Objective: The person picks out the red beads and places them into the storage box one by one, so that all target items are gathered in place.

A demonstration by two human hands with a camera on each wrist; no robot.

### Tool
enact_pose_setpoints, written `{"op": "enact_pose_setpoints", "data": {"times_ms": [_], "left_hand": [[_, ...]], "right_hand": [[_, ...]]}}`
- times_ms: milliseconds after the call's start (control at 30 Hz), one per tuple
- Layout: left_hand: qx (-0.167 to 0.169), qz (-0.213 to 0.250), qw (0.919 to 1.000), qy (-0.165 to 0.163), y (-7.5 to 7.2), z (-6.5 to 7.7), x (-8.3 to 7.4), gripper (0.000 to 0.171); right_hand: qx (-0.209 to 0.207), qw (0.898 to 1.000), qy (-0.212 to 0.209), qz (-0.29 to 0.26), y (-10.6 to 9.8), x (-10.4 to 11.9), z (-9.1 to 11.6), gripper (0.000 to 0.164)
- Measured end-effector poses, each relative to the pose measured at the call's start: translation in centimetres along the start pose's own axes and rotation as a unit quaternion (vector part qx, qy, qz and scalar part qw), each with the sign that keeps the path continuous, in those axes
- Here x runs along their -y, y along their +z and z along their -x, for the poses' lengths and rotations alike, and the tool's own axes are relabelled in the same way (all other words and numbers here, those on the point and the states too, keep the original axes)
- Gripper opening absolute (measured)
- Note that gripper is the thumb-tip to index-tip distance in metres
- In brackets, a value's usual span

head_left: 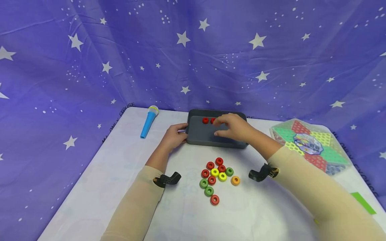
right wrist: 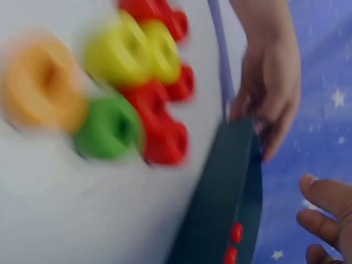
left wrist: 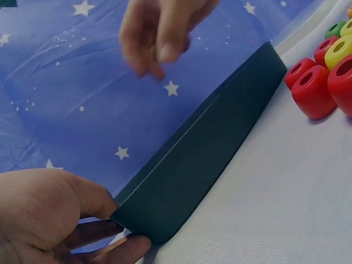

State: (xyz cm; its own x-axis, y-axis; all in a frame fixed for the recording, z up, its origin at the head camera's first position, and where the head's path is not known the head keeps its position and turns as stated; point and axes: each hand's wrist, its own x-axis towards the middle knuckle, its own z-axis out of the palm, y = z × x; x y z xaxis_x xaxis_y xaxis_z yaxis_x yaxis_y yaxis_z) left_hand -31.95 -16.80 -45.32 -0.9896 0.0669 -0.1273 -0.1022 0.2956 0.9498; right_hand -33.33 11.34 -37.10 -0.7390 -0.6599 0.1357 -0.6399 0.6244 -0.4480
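- Beige sleeve of the right arm (head_left: 313, 187), nearest the camera, fills the lower right of the frame; the left arm's sleeve (head_left: 135, 201) rises from the bottom, left of centre, each with a black wrist mount ( (head_left: 167, 179) on the left).
- Dark grey tray (head_left: 200, 135) lies just above the centre of the frame, at the far edge of the white worktop (head_left: 99, 201).
- Left hand (head_left: 174, 137) pinches the tray's left end between thumb and fingers.
- Right hand (head_left: 233, 127) is above the tray's right half, fingers spread and bent, with nothing between them.
- Two red rings (head_left: 205, 120) sit side by side inside the tray, along its far side.
- Loose rings (head_left: 211, 180) cluster below the tray, in the lower middle: six red, three green, two yellow, one orange, the orange (head_left: 235, 180) standing a little apart at the right.
- Blue toy microphone (head_left: 148, 121) lies left of the tray.
- Star-patterned game box (head_left: 324, 139) lies at the right, with a green strip (head_left: 363, 203) below it.
- Purple starry cloth (head_left: 211, 73) hangs behind, across the upper frame.
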Motion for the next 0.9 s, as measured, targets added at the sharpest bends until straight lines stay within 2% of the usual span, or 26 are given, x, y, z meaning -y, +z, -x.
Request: {"op": "enact_pose_setpoints", "data": {"times_ms": [200, 367, 533, 700, 900], "left_hand": [[-0.001, -0.003, 1.0000, 0.005, 0.2, 0.0, -0.1, 0.060], [-0.002, 0.001, 1.0000, 0.005, 0.3, 0.0, 0.2, 0.060], [0.002, 0.002, 1.0000, 0.003, 0.4, 0.0, 0.3, 0.060], [-0.007, -0.005, 1.0000, 0.005, 0.3, -0.1, 0.0, 0.060], [-0.002, -0.006, 1.0000, 0.004, 0.1, 0.0, -0.1, 0.060]], "right_hand": [[0.001, 1.000, -0.016, -0.026, 2.1, 2.3, 5.7, 0.029], [0.028, 0.997, -0.039, -0.059, 4.2, 4.1, 9.2, 0.027], [0.030, 0.994, -0.052, -0.090, 6.4, 5.2, 12.6, 0.028], [0.016, 0.995, -0.070, -0.070, 8.7, 6.1, 14.8, 0.031], [-0.027, 0.995, -0.093, -0.029, 10.6, 6.7, 15.5, 0.029]]}}
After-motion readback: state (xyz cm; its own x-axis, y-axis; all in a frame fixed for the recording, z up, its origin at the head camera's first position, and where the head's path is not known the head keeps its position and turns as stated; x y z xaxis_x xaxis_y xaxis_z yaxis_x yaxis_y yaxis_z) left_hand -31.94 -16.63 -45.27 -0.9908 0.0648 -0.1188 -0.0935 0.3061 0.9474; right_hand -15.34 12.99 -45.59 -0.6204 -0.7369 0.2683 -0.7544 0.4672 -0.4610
